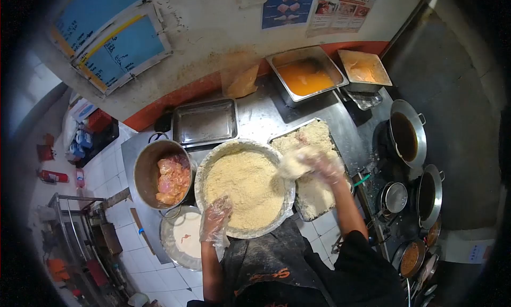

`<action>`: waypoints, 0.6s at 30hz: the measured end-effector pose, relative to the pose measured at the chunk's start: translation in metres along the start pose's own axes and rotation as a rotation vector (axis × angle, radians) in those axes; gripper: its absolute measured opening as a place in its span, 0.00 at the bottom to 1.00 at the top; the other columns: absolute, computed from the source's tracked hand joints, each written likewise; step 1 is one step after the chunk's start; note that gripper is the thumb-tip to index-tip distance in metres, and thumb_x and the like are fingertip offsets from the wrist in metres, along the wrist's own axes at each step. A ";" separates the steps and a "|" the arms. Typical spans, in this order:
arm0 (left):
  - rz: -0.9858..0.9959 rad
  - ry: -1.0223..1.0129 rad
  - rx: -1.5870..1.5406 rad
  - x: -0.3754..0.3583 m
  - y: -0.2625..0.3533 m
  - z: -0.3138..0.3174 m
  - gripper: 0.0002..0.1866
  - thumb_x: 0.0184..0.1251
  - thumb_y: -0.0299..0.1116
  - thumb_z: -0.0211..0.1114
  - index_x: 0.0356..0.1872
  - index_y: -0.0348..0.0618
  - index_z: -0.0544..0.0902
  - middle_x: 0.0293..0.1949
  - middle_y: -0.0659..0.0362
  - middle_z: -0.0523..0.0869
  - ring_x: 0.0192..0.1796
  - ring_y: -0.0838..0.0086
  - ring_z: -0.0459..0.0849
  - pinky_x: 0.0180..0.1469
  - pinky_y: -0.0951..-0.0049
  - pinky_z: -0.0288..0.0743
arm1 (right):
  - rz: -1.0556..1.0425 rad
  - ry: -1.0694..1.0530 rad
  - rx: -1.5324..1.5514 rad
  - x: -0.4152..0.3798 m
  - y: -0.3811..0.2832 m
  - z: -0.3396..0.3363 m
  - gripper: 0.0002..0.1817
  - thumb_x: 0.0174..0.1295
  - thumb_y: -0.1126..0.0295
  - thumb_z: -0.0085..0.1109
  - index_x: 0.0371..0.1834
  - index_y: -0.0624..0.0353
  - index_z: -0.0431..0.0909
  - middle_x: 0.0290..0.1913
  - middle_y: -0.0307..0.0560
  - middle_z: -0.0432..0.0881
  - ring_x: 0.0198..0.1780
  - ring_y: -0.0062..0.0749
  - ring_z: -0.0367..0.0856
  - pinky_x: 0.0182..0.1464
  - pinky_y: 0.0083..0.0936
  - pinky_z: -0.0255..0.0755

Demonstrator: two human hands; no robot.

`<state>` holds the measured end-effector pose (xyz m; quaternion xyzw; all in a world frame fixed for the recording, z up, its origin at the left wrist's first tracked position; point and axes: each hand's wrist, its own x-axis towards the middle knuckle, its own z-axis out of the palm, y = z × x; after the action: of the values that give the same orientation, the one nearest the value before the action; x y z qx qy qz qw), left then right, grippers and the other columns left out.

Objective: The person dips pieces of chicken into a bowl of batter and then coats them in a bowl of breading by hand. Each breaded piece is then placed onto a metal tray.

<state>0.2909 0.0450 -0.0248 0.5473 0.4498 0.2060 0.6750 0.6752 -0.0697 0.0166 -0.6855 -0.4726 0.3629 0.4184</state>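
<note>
A large round basin (245, 184) full of pale yellow flour stands at the centre. My left hand (216, 214), in a clear plastic glove, is over its lower left edge; its fingers are too unclear to read. My right hand (326, 167), also gloved, holds a flour-coated piece (295, 164) between the basin and a tray; motion blurs it. The tray (318, 197) on the right bears flour and coated pieces. Raw meat (173, 180) lies in a deep pot (142, 171) at the left. Below the pot, a bowl (169, 242) contains white liquid.
An empty metal tray (205, 123) lies behind the basin. Near the wall stand a deep pan (306, 79) of orange liquid and a smaller container (364, 67). Woks of dark liquid (403, 137) and a strainer (395, 198) line the right side.
</note>
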 end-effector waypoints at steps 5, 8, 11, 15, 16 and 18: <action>-0.070 0.059 0.026 -0.020 0.038 0.011 0.19 0.61 0.32 0.67 0.54 0.41 0.78 0.38 0.62 0.84 0.34 0.81 0.82 0.34 0.80 0.76 | 0.513 0.273 0.584 0.001 -0.012 -0.079 0.30 0.53 0.60 0.69 0.59 0.58 0.71 0.56 0.47 0.76 0.56 0.37 0.76 0.57 0.41 0.72; -0.084 0.053 -0.037 -0.018 0.025 0.007 0.19 0.62 0.33 0.67 0.53 0.42 0.78 0.38 0.62 0.85 0.34 0.81 0.82 0.34 0.80 0.76 | 0.547 0.150 0.742 0.007 0.014 -0.089 0.35 0.52 0.60 0.71 0.62 0.58 0.67 0.58 0.48 0.75 0.58 0.39 0.75 0.57 0.43 0.71; -0.151 0.069 -0.049 -0.019 0.023 0.009 0.19 0.61 0.32 0.67 0.53 0.42 0.79 0.38 0.61 0.85 0.34 0.81 0.82 0.34 0.80 0.76 | 0.595 0.088 0.643 0.019 0.053 -0.089 0.34 0.56 0.62 0.67 0.65 0.59 0.65 0.60 0.44 0.74 0.64 0.32 0.68 0.58 0.41 0.69; -0.114 0.046 -0.279 -0.026 0.011 0.010 0.19 0.61 0.30 0.67 0.53 0.40 0.78 0.38 0.58 0.85 0.37 0.80 0.82 0.36 0.80 0.76 | 0.624 0.117 0.562 0.023 0.075 -0.093 0.33 0.56 0.61 0.67 0.64 0.56 0.67 0.60 0.43 0.74 0.64 0.32 0.69 0.59 0.43 0.68; -0.115 0.054 -0.279 -0.026 0.008 0.008 0.19 0.61 0.30 0.67 0.53 0.40 0.78 0.38 0.58 0.85 0.37 0.80 0.82 0.36 0.80 0.76 | 0.605 0.104 0.534 0.024 0.082 -0.094 0.31 0.56 0.59 0.67 0.63 0.54 0.69 0.60 0.43 0.74 0.63 0.32 0.69 0.57 0.45 0.69; -0.122 -0.017 0.050 -0.029 0.011 0.005 0.19 0.61 0.27 0.66 0.54 0.38 0.77 0.41 0.58 0.85 0.38 0.81 0.81 0.38 0.80 0.77 | 0.589 0.077 0.507 0.027 0.076 -0.094 0.30 0.56 0.58 0.67 0.62 0.52 0.71 0.60 0.43 0.73 0.62 0.33 0.70 0.56 0.46 0.70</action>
<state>0.2830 0.0230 -0.0040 0.5374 0.4816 0.1485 0.6762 0.7926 -0.0812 -0.0192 -0.6796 -0.1348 0.5468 0.4701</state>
